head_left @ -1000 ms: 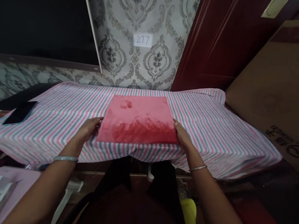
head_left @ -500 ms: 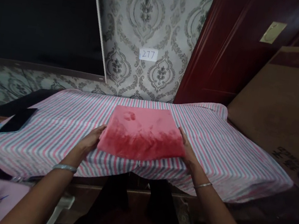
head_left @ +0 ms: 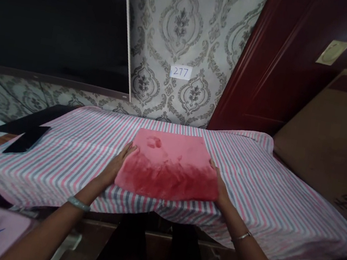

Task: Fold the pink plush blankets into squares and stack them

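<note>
A folded pink plush cloth (head_left: pixel 167 168) lies on the striped tablecloth (head_left: pixel 89 143), close to the table's front edge. Its nap shows darker red along the front, with a dark mark near the upper left. My left hand (head_left: pixel 119 163) grips the cloth's left side, fingertips over its edge and a bracelet on the wrist. At the right side, my right hand (head_left: pixel 219 184) holds the cloth too; part of its fingers is hidden behind the fabric.
A dark phone (head_left: pixel 26 140) lies at the table's left end. Behind the table are a large black screen (head_left: pixel 56 17) and a wall label (head_left: pixel 181 72) reading 277. A cardboard box (head_left: pixel 335 137) stands right; a pink stool (head_left: pixel 5 226) with a white power strip stands lower left.
The view has shifted, so everything sits slightly lower and further right. My left fingers now reach further onto the cloth's left edge. Both hands stay at its sides.
</note>
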`<state>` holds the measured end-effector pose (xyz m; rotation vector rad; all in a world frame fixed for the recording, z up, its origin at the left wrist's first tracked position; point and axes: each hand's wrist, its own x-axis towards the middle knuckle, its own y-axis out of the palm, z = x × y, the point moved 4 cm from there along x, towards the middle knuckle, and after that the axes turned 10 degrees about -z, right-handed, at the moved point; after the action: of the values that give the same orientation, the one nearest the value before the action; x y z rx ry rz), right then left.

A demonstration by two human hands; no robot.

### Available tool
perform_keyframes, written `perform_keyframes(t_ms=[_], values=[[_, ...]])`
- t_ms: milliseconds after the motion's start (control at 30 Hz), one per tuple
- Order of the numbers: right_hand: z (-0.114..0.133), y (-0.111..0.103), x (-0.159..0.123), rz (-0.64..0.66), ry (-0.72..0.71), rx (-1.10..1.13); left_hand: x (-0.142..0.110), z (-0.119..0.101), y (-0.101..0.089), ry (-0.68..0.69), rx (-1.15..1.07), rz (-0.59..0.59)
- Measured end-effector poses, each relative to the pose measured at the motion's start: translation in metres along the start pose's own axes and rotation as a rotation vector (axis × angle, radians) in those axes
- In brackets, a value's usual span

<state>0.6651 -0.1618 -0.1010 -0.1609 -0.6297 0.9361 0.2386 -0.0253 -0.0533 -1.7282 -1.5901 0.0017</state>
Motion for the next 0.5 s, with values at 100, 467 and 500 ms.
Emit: perform_keyframes(t_ms=[100,467,500], values=[[0.007,-0.007,0.005,-0.093,-0.015,-0.089,0.001,0.002,-0.004,0.070,0.058,0.037],[0.072,-0.006,0.073,-0.104,-0.173,0.032,0.068,-0.046,-0.017,0.074,-0.127,-0.265],[0.076,-0.005,0.078,-0.070,-0.186,0.031,0.073,-0.053,-0.020,0.079,-0.146,-0.266]])
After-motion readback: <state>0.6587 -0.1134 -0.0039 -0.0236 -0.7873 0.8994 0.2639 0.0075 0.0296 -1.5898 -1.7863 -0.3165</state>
